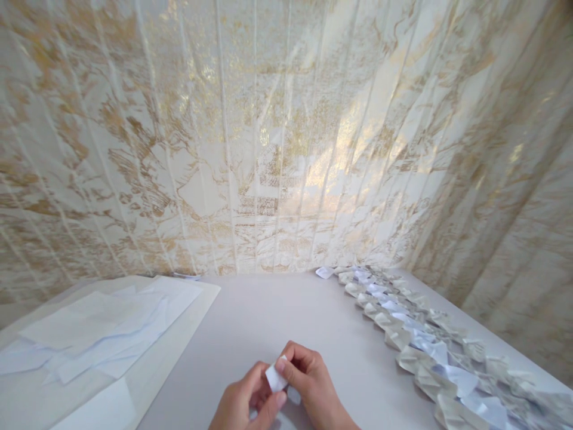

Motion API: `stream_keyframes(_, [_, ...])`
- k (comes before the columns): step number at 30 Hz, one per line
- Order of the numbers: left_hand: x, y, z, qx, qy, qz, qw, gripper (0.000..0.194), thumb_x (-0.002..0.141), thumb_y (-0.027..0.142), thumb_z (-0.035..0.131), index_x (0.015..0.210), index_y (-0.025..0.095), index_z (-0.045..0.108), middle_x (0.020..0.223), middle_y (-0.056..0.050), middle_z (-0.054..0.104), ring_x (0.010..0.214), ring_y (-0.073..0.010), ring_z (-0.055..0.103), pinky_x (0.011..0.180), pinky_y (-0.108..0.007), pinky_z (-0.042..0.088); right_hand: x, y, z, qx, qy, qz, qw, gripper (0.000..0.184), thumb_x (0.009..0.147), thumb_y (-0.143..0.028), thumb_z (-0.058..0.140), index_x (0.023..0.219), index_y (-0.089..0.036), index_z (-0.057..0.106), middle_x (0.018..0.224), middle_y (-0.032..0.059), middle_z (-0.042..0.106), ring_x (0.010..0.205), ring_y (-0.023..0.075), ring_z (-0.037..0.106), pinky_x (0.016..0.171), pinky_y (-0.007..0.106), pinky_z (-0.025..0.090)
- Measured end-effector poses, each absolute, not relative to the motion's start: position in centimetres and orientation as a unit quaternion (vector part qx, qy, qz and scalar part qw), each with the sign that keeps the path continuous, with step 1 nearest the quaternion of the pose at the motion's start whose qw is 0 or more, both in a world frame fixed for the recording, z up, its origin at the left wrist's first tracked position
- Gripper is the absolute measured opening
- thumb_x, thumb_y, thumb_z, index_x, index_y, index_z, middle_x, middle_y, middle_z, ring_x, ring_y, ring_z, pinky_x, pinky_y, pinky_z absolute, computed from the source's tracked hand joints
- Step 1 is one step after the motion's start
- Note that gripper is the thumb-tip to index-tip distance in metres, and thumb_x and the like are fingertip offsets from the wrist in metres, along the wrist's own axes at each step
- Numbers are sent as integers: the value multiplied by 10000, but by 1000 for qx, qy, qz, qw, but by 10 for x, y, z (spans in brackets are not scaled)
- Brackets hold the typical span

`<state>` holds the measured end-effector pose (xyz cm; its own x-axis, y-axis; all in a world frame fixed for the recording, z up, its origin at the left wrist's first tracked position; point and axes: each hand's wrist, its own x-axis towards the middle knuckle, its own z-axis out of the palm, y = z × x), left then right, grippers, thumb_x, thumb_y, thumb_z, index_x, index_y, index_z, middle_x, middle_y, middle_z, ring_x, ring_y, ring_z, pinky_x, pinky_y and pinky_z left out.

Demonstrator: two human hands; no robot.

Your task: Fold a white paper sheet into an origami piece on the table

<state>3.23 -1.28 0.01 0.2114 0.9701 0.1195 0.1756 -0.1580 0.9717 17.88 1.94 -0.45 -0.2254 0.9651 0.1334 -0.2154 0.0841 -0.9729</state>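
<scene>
Both your left hand [244,403] and right hand [311,382] pinch one small folded white paper piece [274,378] above the pale grey counter [268,322]; one loose stack of white paper sheets [89,334] lies left, folded paper boats [425,340] beyond counting line the right.

Bright, soft daylight glares off the gold-veined wall [286,137]; wide-angle distortion bends the edges, shadows faint.

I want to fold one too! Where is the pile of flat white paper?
In the head view, the loose white paper sheets lie on the left of the grey table, near the gold-patterned wall, across from the row of folded paper pieces.
</scene>
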Motion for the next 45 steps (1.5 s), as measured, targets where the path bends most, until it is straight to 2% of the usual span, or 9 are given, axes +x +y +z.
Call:
stream_keyframes(3, [30,-10,0,617,434,491,436,330,726,346,688,1010,230,564,836,4,665,727,-171,631,684,-241,490,185,21,3,-404,-567,533,481,534,743,-649,705,604,-158,547,558,-46,449,550,104,391,562,244,307])
stream_keyframes(8, [27,-9,6,661,427,489,377,105,741,221,616,828,247,668,807,17,639,734,-160,609,735,-230,470,188,20,5,-450,-632,445,447,579,834,-683,557,602,-153,602,621,-15,473,622,143,426,596,264,327])
stream_keyframes(11, [24,-7,5,639,440,500,385,164,744,197,607,874,251,691,854,14,664,755,-156,632,747,-220,483,188,18,5,-435,-628,462,451,553,870,-673,517,874,-155,712,729,22,572,700,178,491,661,285,362])
stream_keyframes(14, [17,-3,3,621,452,490,412,147,763,230,630,898,230,690,898,-4,679,793,-169,653,768,-226,508,188,16,5,-400,-620,484,471,548,892,-659,500,1126,-193,666,801,24,597,714,178,497,681,290,374])
stream_keyframes(21, [17,-3,6,548,463,538,442,267,757,456,710,857,209,694,847,-15,695,852,-202,667,789,-232,520,188,16,7,-365,-647,469,478,284,804,-403,725,1006,-205,712,877,35,615,741,177,531,723,299,416])
stream_keyframes(24, [20,-5,10,551,458,545,436,327,756,528,702,832,209,703,839,-15,690,836,-199,665,778,-227,521,189,16,8,-364,-638,471,488,236,791,-390,742,943,-209,743,840,31,634,727,175,534,738,307,419])
stream_keyframes(33, [20,-7,16,574,434,546,430,313,788,514,691,728,207,709,770,-7,661,752,-165,641,707,-192,493,188,16,5,-355,-602,504,508,398,758,-562,746,692,-172,699,714,27,624,687,171,525,683,299,396])
stream_keyframes(40, [21,-9,10,550,438,539,464,337,792,509,687,683,201,605,682,32,585,668,-135,572,651,-195,439,182,16,0,-357,-565,544,506,444,740,-579,760,727,-164,603,651,-6,561,629,139,467,618,274,354])
stream_keyframes(45, [23,-10,14,526,450,561,454,379,761,555,700,699,217,537,663,58,520,648,-130,538,638,-209,425,180,15,0,-314,-545,573,525,432,754,-546,770,889,-191,562,649,-50,533,598,119,468,591,245,339])
